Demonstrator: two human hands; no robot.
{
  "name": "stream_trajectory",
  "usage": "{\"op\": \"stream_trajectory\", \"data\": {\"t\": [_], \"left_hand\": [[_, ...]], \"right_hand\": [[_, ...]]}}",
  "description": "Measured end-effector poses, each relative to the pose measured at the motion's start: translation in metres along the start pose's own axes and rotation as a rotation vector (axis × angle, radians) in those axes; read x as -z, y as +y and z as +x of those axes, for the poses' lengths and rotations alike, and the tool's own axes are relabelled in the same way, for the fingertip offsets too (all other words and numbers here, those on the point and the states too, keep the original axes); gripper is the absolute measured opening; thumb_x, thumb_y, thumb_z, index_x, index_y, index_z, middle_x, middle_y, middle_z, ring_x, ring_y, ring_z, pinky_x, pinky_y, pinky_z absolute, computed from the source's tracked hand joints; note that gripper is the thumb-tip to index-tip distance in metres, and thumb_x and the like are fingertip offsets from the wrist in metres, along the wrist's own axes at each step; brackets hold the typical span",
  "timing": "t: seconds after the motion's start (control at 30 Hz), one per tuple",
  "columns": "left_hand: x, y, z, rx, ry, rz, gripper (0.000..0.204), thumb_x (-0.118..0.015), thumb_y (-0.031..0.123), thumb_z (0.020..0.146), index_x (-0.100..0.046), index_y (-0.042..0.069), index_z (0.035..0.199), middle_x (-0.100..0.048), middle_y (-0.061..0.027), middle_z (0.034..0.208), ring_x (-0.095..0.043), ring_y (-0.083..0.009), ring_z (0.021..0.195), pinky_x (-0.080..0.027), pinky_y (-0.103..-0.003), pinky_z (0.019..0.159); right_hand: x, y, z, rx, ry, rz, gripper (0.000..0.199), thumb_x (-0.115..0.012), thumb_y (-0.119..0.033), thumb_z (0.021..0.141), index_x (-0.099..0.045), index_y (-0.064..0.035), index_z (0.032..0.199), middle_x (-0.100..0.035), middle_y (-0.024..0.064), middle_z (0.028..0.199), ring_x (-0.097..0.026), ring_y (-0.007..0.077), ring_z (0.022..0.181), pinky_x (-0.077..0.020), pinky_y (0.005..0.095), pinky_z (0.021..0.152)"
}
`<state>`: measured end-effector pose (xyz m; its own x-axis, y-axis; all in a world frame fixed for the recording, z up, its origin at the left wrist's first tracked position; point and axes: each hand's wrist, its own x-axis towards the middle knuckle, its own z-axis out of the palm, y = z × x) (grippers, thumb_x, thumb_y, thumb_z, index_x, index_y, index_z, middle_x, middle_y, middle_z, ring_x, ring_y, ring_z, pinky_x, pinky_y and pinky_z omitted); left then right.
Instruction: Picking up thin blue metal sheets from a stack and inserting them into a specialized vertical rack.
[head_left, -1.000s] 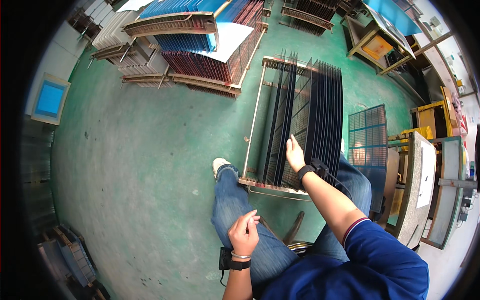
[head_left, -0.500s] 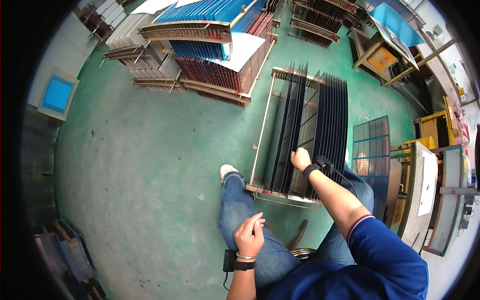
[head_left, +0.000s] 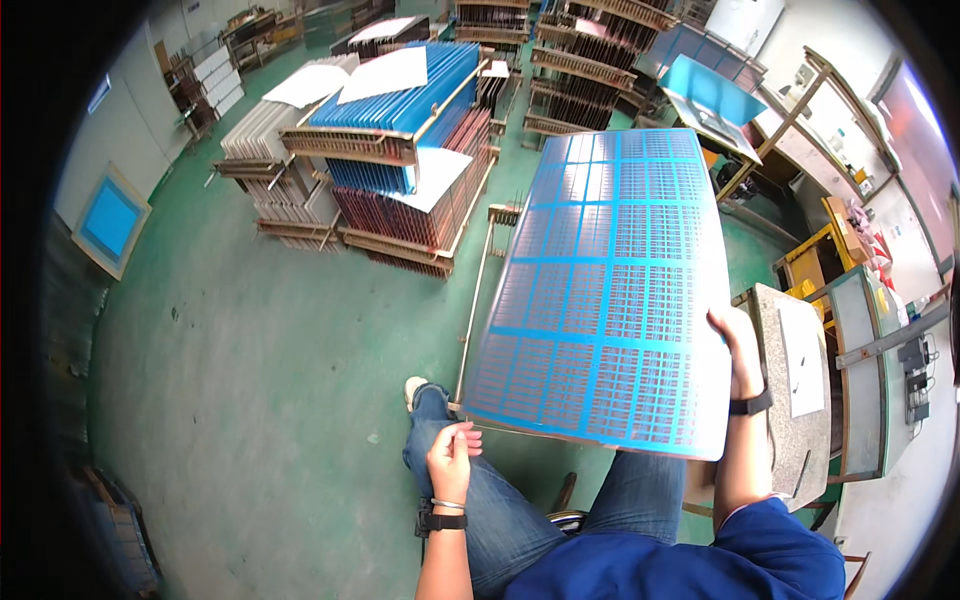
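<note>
Right hand: the right hand (head_left: 738,345) grips the right edge of a large, thin blue rectangular panel with a grid of small printed blocks (head_left: 605,300), fingers closed around that edge; a dark band sits on the wrist.
Panel: held up off the floor, tilted, its near edge over the person's knees and its far edge reaching toward the far racks; it hides most of the metal rack frame (head_left: 478,300) standing on the floor just behind it.
Left hand: the left hand (head_left: 450,460) rests on the left thigh, fingers loosely curled and half open, holding nothing; it lies just below the panel's near left corner, not touching it.
Right side: a grey speckled bench (head_left: 775,440) with a white sheet on it stands just beside the right hand.
Far left: stacked racks of blue and reddish-brown panels (head_left: 400,150) stand on the green floor (head_left: 250,380), well apart from the hands.
</note>
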<state>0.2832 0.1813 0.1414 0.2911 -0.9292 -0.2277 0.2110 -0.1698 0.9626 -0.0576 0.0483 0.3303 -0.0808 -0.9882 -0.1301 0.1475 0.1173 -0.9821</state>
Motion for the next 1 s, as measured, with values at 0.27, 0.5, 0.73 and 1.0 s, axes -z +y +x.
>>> {"op": "stream_trajectory", "data": {"t": [0.27,0.5,0.73,1.0], "left_hand": [[-0.064,0.075,-0.066,0.108,-0.195,-0.798,0.04,-0.054,0.006,0.091,-0.042,0.005,0.129,-0.053,-0.0061,0.124,-0.05,-0.0211,0.115,-0.039,-0.041,0.1],[0.052,0.041,-0.09,0.024,-0.063,-0.659,0.047,-0.057,0.006,0.088,-0.038,0.005,0.131,-0.057,-0.0091,0.115,-0.056,-0.0228,0.105,-0.048,-0.039,0.09],[0.141,-0.018,-0.103,0.158,0.252,-0.357,0.044,-0.05,0.035,0.095,-0.049,-0.001,0.121,-0.059,-0.0064,0.109,-0.057,-0.0176,0.098,-0.048,-0.032,0.087],[0.133,-0.044,-0.096,0.363,0.412,-0.086,0.072,-0.046,0.054,0.09,-0.042,-0.007,0.127,-0.049,-0.0154,0.125,-0.049,-0.0234,0.114,-0.043,-0.036,0.095]], "right_hand": [[-0.02,0.099,-0.093,-0.086,-0.273,0.443,0.031,-0.061,-0.016,0.087,-0.057,0.0037,0.111,-0.063,0.01,0.108,-0.058,0.0189,0.103,-0.0471,0.0325,0.086],[0.068,0.094,-0.051,0.206,-0.051,0.864,0.026,-0.046,-0.018,0.096,-0.052,0.0005,0.113,-0.06,0.0109,0.113,-0.057,0.0202,0.106,-0.0474,0.0359,0.092],[0.154,0.095,-0.081,0.067,0.12,0.531,0.042,-0.043,-0.022,0.096,-0.043,0.0039,0.129,-0.059,0.0193,0.115,-0.06,0.0242,0.102,-0.0506,0.0338,0.088],[0.173,0.128,-0.1,-0.154,0.212,0.403,0.042,-0.039,-0.027,0.097,-0.045,0.0023,0.127,-0.061,0.0236,0.11,-0.066,0.0246,0.09,-0.056,0.0319,0.075]]}}
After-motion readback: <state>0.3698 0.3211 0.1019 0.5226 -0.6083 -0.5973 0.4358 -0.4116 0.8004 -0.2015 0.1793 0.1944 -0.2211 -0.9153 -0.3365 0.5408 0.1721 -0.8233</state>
